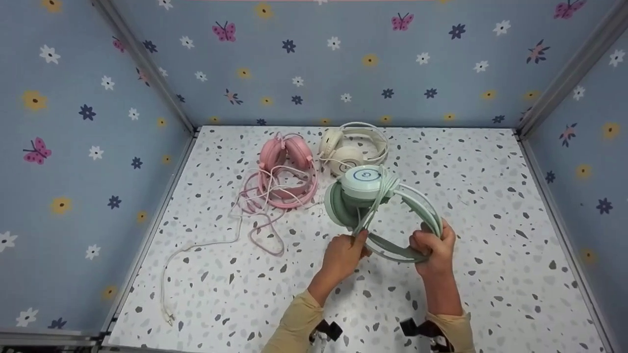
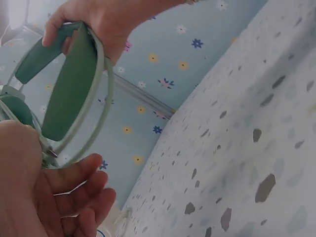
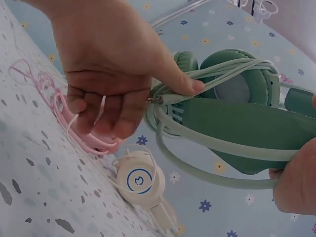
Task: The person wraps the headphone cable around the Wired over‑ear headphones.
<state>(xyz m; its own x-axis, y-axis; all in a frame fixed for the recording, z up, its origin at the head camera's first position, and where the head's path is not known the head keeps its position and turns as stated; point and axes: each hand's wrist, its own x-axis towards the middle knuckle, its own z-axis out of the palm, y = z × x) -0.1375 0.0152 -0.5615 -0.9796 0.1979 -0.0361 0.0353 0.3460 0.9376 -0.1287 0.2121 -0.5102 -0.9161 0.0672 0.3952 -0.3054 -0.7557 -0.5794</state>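
Observation:
A pair of green headphones is held up over the speckled table, its ear cups pointing away. My right hand grips the headband at its top. With thumb and forefinger my left hand pinches the pale green cable near one end of the band; its other fingers are loosely bent, as the right wrist view shows. That cable loops around one ear cup, and a metal plug sticks out beside the left thumb.
Pink headphones lie left of centre at the back, with a tangled pink cable around them. Cream headphones lie beside them, just behind the green ones. A thin white cable trails to the front left. Patterned walls enclose the table.

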